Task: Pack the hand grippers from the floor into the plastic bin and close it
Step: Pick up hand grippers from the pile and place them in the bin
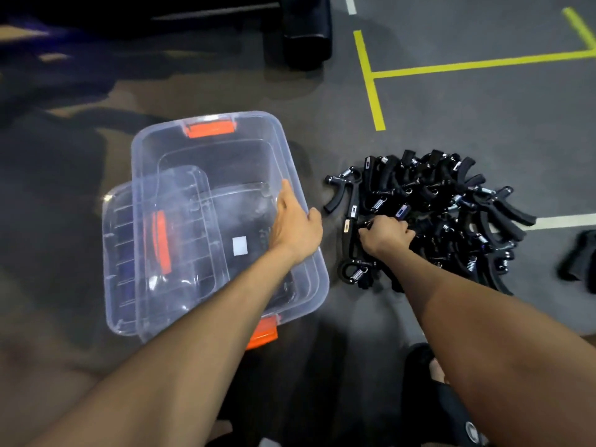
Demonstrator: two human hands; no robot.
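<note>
Head camera view, looking down at a dark grey floor (451,117) marked with yellow tape lines (374,79).

The left hand (295,225) rests on the right rim of a clear rectangular plastic bin with orange latches (225,150). Its fingers lie over the rim and the thumb sits outside the wall, so the hand is closed on the bin's edge. The bin is open and looks empty. Its clear ribbed plastic lid (129,253) leans at the side of the bin away from this hand, partly overlapping the bin.

Just beside the left hand, to its right, the right hand (385,235) reaches into a heap of black spring-loaded hand grippers (451,214) lying on the floor. Its fingers are curled into the near edge of the heap; exactly which gripper they clasp cannot be told. The heap spreads beyond and to the right of this hand, near the bin but not touching it.

Below the right forearm, a black sandal (445,411) shows.
</note>
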